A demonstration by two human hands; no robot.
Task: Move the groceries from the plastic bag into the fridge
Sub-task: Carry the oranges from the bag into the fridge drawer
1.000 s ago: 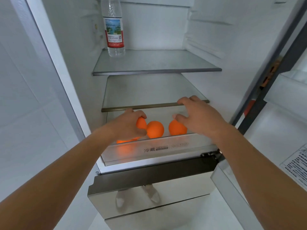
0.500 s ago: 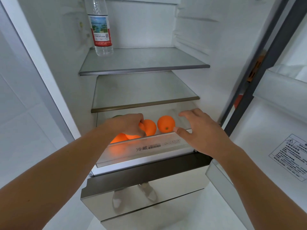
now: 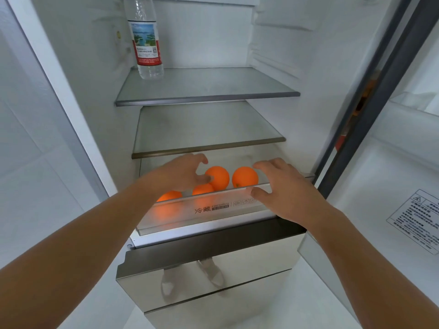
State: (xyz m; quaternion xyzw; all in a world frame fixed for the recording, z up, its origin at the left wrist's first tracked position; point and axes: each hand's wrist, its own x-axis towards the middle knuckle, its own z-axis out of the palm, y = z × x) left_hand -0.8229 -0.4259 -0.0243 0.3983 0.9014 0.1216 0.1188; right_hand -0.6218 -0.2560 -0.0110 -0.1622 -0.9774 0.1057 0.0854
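Four oranges [image 3: 244,176] sit in the open crisper drawer [image 3: 213,210], left hand [image 3: 187,173] spread loosely over them and right hand [image 3: 282,186] open on its rim, so a shove could trap fingers under the shelf [image 3: 209,147].

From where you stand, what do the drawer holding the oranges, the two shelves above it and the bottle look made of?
Drawer: seemingly clear, slightly frosted plastic; an orange glows blurrily through its front.
Upper shelf and lower shelf: probably glass, smooth and see-through, each with a metal-look front strip.
Bottle: thin clear plastic, ribbed, with a glossy printed label.
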